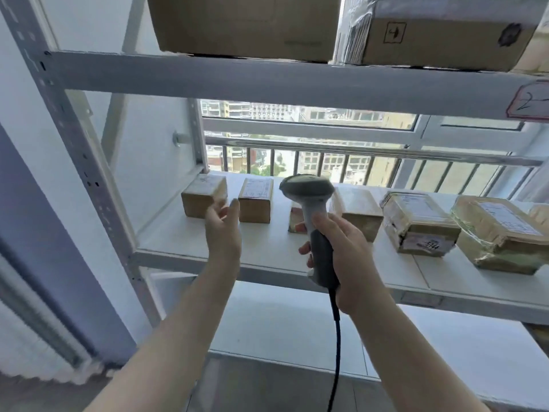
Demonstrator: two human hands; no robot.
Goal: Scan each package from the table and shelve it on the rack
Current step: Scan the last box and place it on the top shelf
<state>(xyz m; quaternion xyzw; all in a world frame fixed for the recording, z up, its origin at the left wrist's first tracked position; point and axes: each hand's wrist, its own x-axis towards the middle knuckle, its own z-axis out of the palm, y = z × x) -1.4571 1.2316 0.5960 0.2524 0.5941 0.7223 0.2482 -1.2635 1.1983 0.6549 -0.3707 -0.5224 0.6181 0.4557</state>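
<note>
A white metal rack (267,81) fills the view. On its middle shelf (184,239) stand several small cardboard packages in a row, among them a leftmost box (199,197) and a labelled box (256,200) beside it. My left hand (222,230) is raised in front of these two, fingers straight and relaxed, holding nothing. My right hand (341,254) grips the handle of a grey barcode scanner (309,197), head up, its black cable hanging down. A small package sits partly hidden behind the scanner.
Two large cartons (246,25) (439,34) rest on the upper shelf. Tape-wrapped packages (416,221) (499,230) stand at the right of the middle shelf. A lower shelf (445,346) lies beneath. Behind the rack is a window with a railing (356,150).
</note>
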